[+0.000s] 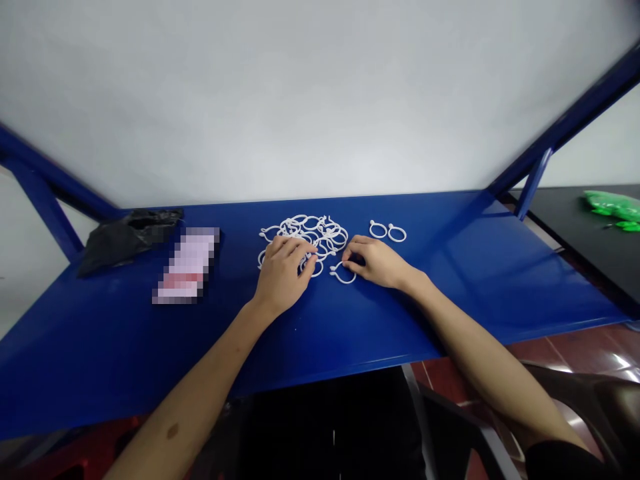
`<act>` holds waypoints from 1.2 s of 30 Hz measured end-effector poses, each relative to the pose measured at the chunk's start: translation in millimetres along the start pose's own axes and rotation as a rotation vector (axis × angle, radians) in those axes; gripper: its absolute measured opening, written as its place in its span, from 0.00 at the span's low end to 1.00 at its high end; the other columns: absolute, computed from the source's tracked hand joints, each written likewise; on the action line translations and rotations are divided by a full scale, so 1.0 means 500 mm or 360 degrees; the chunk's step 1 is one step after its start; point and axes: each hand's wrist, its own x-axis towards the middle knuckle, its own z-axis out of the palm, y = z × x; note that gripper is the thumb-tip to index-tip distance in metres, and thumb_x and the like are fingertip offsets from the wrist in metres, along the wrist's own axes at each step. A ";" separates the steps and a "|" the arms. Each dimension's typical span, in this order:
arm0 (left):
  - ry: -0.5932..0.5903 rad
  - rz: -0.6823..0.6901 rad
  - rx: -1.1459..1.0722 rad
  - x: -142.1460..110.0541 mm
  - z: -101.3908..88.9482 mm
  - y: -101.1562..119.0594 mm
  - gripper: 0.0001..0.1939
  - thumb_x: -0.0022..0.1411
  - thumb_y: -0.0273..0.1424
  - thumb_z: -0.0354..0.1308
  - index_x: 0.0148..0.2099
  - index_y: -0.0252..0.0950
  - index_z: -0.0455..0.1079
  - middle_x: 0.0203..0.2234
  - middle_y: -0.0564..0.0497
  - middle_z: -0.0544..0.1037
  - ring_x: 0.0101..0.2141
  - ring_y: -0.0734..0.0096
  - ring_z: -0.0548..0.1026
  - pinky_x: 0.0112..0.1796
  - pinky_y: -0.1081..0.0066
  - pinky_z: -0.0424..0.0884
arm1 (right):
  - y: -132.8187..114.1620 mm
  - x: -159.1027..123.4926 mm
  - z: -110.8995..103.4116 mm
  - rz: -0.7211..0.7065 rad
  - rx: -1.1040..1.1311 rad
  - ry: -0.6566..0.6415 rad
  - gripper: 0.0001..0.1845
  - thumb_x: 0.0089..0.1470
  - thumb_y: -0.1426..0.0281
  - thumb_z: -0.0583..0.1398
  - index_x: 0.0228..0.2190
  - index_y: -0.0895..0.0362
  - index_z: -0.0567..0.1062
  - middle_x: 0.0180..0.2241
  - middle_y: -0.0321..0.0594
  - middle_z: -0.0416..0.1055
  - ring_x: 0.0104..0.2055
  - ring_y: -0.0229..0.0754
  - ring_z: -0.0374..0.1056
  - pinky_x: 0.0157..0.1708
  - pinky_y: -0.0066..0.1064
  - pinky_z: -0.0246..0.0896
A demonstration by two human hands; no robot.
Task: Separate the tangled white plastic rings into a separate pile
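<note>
On the blue tabletop lies a tangled pile of white plastic rings (305, 230) with small knobs. My left hand (283, 277) rests over the near side of the pile, fingers spread and thumb apart, touching rings; part of the pile is hidden beneath it. To its right, my right hand (373, 262) pinches a single white ring (345, 282) between thumb and fingers. That ring has a gap with knobbed ends on its left side. Behind my right hand, two more rings, a left one (379, 231) and a right one (397, 233), lie side by side, apart from the pile.
A black plastic bag (127, 240) sits at the table's left, beside a blurred pinkish rectangular item (187, 267). Blue metal braces (535, 180) flank the tabletop (320, 340), with a pale wall behind. At right, a green item (615, 208) lies on a dark surface.
</note>
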 end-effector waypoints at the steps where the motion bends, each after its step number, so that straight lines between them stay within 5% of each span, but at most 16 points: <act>1: 0.0006 -0.0005 -0.0009 0.001 -0.001 0.002 0.07 0.67 0.31 0.56 0.43 0.43 0.75 0.39 0.50 0.80 0.44 0.58 0.70 0.48 0.56 0.67 | -0.006 0.001 -0.001 0.0008 0.0039 0.0023 0.01 0.59 0.71 0.62 0.34 0.56 0.75 0.35 0.39 0.74 0.34 0.39 0.69 0.36 0.32 0.64; 10: -0.0013 -0.0145 -0.0308 0.003 -0.004 0.029 0.06 0.66 0.35 0.60 0.36 0.43 0.76 0.30 0.54 0.81 0.36 0.63 0.72 0.43 0.60 0.69 | -0.055 0.000 0.020 0.0084 0.0399 0.0615 0.05 0.62 0.67 0.60 0.36 0.55 0.73 0.30 0.36 0.75 0.28 0.36 0.69 0.30 0.29 0.64; 14: -0.0034 -0.0264 -0.0402 0.004 -0.003 0.028 0.07 0.67 0.35 0.59 0.36 0.43 0.76 0.29 0.53 0.80 0.37 0.64 0.72 0.41 0.63 0.70 | -0.067 0.000 0.034 -0.0095 0.0399 0.0589 0.08 0.65 0.68 0.58 0.43 0.54 0.76 0.34 0.38 0.76 0.31 0.37 0.70 0.33 0.31 0.67; 21: -0.0054 -0.0407 -0.0598 0.001 -0.002 0.026 0.06 0.65 0.33 0.61 0.34 0.43 0.76 0.29 0.54 0.78 0.35 0.66 0.74 0.38 0.65 0.71 | -0.071 -0.001 0.035 -0.0202 0.0330 0.0606 0.06 0.64 0.66 0.60 0.37 0.52 0.78 0.35 0.38 0.78 0.37 0.43 0.68 0.40 0.38 0.66; 36: 0.0075 -0.0003 -0.0275 -0.028 -0.004 0.026 0.10 0.64 0.24 0.60 0.30 0.40 0.77 0.25 0.55 0.79 0.36 0.66 0.70 0.41 0.64 0.67 | -0.083 -0.012 0.052 -0.0487 0.0132 0.0485 0.11 0.69 0.72 0.51 0.39 0.56 0.74 0.33 0.41 0.72 0.35 0.42 0.59 0.39 0.37 0.59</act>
